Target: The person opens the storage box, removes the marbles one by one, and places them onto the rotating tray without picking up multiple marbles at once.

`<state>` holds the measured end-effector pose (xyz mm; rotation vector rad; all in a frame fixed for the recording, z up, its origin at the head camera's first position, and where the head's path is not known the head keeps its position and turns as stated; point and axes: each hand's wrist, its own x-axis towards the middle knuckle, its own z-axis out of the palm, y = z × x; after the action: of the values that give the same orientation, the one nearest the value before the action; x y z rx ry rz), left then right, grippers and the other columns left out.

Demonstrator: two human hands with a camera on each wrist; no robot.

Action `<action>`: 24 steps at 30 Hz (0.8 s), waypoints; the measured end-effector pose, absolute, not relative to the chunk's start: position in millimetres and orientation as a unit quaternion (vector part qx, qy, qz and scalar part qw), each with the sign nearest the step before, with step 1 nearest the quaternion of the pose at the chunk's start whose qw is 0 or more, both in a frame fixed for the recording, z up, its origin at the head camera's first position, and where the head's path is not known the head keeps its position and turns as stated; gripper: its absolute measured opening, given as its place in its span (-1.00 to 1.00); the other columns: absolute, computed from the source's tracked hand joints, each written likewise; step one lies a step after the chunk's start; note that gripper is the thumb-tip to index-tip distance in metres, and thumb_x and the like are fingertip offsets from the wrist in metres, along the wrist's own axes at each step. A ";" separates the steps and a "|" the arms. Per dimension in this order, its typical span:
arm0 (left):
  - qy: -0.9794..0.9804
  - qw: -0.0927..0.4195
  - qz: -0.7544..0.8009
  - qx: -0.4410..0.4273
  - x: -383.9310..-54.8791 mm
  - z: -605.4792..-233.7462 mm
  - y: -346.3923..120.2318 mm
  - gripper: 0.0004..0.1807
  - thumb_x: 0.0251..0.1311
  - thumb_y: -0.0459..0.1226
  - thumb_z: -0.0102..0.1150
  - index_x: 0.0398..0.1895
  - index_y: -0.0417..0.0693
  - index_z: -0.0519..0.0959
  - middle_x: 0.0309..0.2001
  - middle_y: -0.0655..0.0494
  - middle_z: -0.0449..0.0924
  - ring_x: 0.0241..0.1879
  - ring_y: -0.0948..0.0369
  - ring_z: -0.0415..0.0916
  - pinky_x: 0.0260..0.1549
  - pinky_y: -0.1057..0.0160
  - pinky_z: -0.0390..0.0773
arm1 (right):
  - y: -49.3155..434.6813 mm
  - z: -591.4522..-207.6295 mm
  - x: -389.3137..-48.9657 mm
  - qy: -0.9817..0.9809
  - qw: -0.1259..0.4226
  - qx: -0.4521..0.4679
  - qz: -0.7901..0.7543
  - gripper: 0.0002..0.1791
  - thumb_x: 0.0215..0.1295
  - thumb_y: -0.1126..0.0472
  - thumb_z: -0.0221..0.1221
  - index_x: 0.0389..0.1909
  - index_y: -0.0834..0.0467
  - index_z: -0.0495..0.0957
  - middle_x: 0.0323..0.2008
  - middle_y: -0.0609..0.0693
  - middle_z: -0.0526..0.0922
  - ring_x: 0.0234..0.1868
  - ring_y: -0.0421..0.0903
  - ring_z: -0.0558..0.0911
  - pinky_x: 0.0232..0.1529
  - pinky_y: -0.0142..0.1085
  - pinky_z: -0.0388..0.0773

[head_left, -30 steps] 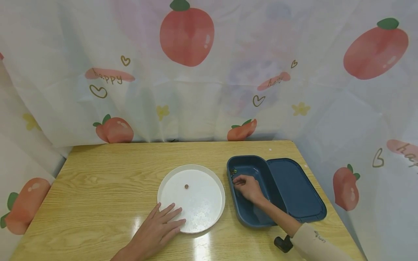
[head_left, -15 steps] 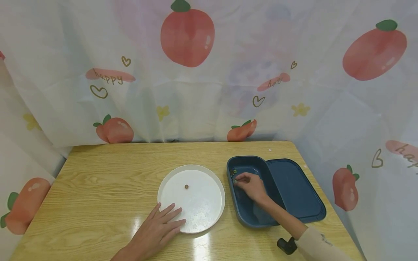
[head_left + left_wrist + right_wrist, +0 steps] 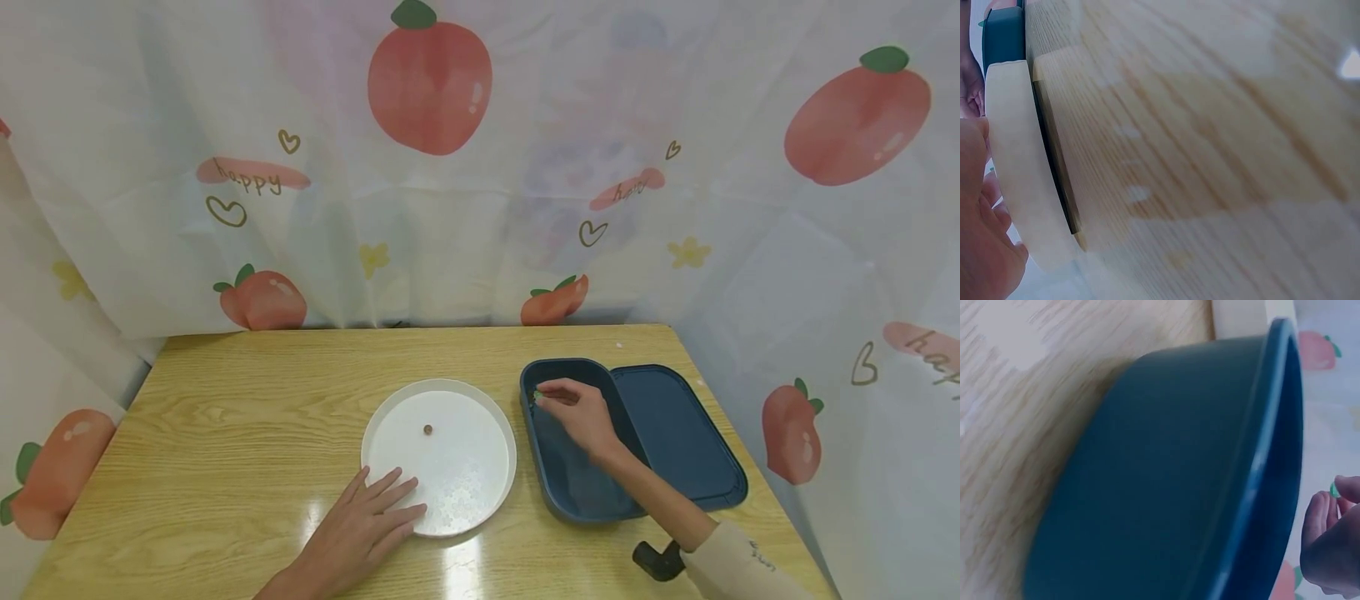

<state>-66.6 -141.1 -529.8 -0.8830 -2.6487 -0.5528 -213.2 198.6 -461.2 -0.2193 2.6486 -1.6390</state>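
Note:
My left hand (image 3: 362,527) lies with fingers spread over the near-left rim of a round white tray (image 3: 468,492). In the tray sits one small brown bead-like piece (image 3: 428,430). Over the left side of a dark blue box (image 3: 592,500), my right hand (image 3: 581,417) pinches a small green bead-like piece (image 3: 1334,489) between thumb and fingertips. In the right wrist view this hand (image 3: 1335,544) shows above the box's rim. Other small pieces at the box's left wall are mostly hidden behind the fingers.
A flat dark blue lid (image 3: 686,433) lies right of the box on the wooden table (image 3: 247,433). By the right sleeve is a black object (image 3: 658,562). A fruit-print cloth (image 3: 450,217) hangs behind the table and along both sides.
The right hand has shifted slightly up and away inside the box area, and the green piece now shows at its fingertips. The left hand and tray have stayed put.

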 end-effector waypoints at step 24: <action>-0.920 0.142 -0.196 -0.309 -65.6 -527.4 -140.5 -0.71 0.44 -0.05 0.11 0.12 0.24 0.68 0.28 0.13 0.52 0.38 0.07 0.31 0.28 -0.26 0.21 | 129.8 -456.7 -202.9 0.820 0.053 -0.110 -0.559 -0.83 0.23 0.33 0.36 -0.16 0.24 0.72 -0.23 0.03 0.75 -0.14 -0.03 0.72 -0.10 -0.22 0.64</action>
<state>-65.6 -140.5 -527.4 -0.8904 -2.6550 -0.5658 -202.9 129.8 -456.7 -0.3352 2.4923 -1.6999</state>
